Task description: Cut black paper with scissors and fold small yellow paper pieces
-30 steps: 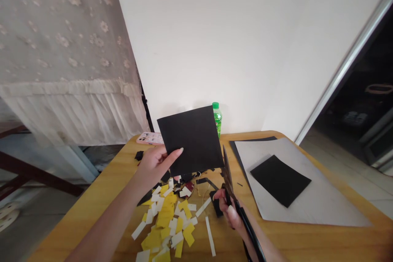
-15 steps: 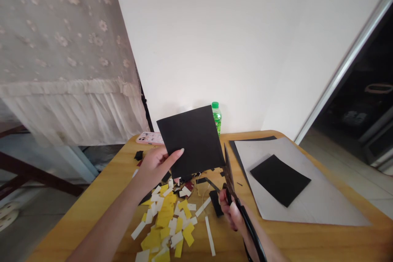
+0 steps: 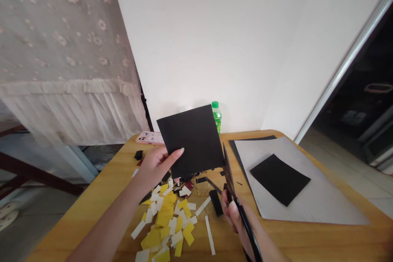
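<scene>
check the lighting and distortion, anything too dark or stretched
Head view: wall bright, doorway at right very dark; head view: held black sheet shows little detail; head view: soft shadow on the wall by the bottle; head view: table seemingly stretched at lower right.

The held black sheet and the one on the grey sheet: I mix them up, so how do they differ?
The held sheet is up in the left hand; the resting sheet lies on the grey sheet. The held sheet has scissors at its lower right corner; the resting sheet has none. Both are black and four-sided.
</scene>
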`<state>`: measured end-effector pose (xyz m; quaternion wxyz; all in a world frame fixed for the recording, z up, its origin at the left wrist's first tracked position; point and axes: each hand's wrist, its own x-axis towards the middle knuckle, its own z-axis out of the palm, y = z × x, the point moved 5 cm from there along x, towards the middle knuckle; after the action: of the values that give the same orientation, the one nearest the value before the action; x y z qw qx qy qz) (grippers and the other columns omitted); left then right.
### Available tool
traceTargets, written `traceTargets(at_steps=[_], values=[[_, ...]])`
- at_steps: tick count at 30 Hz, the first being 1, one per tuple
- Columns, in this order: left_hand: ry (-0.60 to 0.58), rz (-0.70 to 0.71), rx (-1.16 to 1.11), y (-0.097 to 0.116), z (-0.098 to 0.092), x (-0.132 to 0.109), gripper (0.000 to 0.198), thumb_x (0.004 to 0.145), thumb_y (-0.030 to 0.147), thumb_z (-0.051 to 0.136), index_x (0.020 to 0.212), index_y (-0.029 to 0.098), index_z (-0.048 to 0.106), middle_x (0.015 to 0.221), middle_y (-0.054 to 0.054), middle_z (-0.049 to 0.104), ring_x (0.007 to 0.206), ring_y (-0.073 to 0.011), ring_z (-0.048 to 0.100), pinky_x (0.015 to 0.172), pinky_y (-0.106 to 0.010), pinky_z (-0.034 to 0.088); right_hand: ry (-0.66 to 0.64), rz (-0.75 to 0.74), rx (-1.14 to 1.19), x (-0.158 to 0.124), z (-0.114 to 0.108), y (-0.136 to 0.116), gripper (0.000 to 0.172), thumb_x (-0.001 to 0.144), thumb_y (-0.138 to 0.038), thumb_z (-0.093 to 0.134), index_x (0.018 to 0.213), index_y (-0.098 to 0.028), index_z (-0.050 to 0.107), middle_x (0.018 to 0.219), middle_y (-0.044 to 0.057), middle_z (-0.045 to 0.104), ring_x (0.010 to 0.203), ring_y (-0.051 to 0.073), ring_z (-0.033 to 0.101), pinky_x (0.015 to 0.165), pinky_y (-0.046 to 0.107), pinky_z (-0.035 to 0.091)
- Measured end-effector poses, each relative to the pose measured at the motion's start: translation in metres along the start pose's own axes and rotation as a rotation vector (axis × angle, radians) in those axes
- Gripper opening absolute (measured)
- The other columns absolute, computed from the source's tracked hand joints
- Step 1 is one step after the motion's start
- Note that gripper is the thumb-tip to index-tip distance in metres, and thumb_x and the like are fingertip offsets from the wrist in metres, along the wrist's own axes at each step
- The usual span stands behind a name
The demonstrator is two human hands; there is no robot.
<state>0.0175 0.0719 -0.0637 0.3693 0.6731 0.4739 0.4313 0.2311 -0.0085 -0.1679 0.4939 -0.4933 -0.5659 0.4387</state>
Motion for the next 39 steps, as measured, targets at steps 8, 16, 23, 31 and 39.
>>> traceTargets(at_steps=[8,16,23,31,39], values=[[-0.005,-0.04,-0.028,-0.001,0.001,0.0,0.039,0.084,0.058,0.063,0.071,0.021,0.06,0.052,0.003,0.064,0.037,-0.015,0.06,0.032,-0.022,0.04,-0.056,0.077,0.06,-0.001,0.002,0.005,0.06,0.085,-0.081,0.046,0.093,-0.023,0.061,0.088,0.004,0.062,0.085,0.022,0.058,0.076,0.031,0.049],[0.009,-0.022,0.008,-0.002,0.001,0.001,0.043,0.086,0.059,0.061,0.066,0.021,0.056,0.052,0.003,0.063,0.038,-0.0141,0.059,0.032,-0.021,0.038,-0.028,0.008,-0.119,0.009,-0.009,-0.002,0.057,0.089,-0.076,0.042,0.083,-0.022,0.059,0.072,0.001,0.055,0.071,0.02,0.054,0.064,0.03,0.043],[0.001,-0.022,-0.043,-0.004,0.002,0.001,0.038,0.086,0.056,0.064,0.071,0.021,0.061,0.055,0.004,0.065,0.038,-0.0137,0.059,0.034,-0.022,0.045,-0.041,-0.025,-0.223,0.014,-0.013,-0.013,0.062,0.09,-0.078,0.036,0.08,-0.02,0.058,0.06,-0.002,0.047,0.054,0.016,0.046,0.054,0.028,0.036],[-0.033,-0.037,-0.129,0.0,0.008,0.0,0.036,0.087,0.053,0.064,0.072,0.021,0.061,0.053,0.005,0.065,0.036,-0.0124,0.059,0.033,-0.02,0.04,-0.036,0.044,-0.252,0.013,-0.014,-0.013,0.067,0.087,-0.082,0.033,0.082,-0.02,0.058,0.059,-0.002,0.044,0.053,0.016,0.046,0.049,0.027,0.037],[-0.015,-0.075,-0.114,-0.003,0.006,0.0,0.041,0.085,0.057,0.065,0.07,0.02,0.06,0.053,0.003,0.068,0.037,-0.0128,0.061,0.034,-0.02,0.038,-0.065,0.082,-0.243,0.016,-0.015,-0.008,0.065,0.086,-0.082,0.036,0.083,-0.02,0.056,0.059,-0.003,0.041,0.051,0.014,0.043,0.047,0.026,0.035]])
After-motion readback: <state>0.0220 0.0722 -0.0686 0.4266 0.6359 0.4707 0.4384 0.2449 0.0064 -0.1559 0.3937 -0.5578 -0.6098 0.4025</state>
